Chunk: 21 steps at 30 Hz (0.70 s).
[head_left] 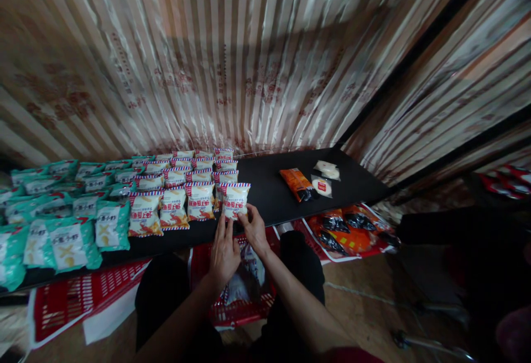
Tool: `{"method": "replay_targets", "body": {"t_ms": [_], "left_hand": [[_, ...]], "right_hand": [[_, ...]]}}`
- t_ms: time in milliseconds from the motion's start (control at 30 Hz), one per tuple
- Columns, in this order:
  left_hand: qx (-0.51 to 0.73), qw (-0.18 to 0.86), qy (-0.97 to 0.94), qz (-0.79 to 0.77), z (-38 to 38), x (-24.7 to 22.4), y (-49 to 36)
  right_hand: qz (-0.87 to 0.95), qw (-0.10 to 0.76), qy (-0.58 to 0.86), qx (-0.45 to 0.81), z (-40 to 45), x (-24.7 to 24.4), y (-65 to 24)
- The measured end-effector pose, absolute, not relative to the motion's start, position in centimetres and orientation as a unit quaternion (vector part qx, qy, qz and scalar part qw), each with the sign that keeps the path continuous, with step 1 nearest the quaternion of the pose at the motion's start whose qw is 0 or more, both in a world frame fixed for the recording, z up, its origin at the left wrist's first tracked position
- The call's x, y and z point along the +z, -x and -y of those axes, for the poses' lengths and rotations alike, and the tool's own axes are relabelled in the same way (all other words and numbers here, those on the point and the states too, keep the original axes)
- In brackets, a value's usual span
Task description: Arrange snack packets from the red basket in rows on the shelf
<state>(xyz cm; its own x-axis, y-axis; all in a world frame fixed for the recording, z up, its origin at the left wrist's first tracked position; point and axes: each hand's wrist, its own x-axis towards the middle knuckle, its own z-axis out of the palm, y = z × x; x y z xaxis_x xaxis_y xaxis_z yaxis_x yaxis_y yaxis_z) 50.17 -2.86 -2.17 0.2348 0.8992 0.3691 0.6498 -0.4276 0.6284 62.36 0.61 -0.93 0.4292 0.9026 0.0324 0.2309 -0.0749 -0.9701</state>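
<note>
A white snack bag (234, 201) with a striped top edge and an orange-red lower part stands at the right front end of rows of like bags. My right hand (254, 229) grips its lower right corner between thumb and fingers. Against its lower left edge lie the stretched fingers of my left hand (224, 249), held close together and not wrapped round it. Just left is another white snack bag (200, 201), with more of the same beside and behind. Teal snack bags (112, 224) fill the left part of the black shelf (269, 186).
An orange-and-black bag (297, 184) and small clear packets (322, 186) lie on the shelf's right part. Below stand red baskets (89, 296), one with orange packages (342, 230). A striped curtain (249, 58) hangs behind. A dark-clothed person's sleeve (431, 224) shows at right.
</note>
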Motion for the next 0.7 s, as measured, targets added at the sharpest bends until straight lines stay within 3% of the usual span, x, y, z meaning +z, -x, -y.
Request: {"method": "replay_targets", "body": {"t_ms": [700], "left_hand": [[0.362,0.144,-0.766,-0.512,1.9,-2.3,-50.0]], "right_hand": [[0.494,0.505,0.655,0.268,-2.4,-1.1,-62.0]]}}
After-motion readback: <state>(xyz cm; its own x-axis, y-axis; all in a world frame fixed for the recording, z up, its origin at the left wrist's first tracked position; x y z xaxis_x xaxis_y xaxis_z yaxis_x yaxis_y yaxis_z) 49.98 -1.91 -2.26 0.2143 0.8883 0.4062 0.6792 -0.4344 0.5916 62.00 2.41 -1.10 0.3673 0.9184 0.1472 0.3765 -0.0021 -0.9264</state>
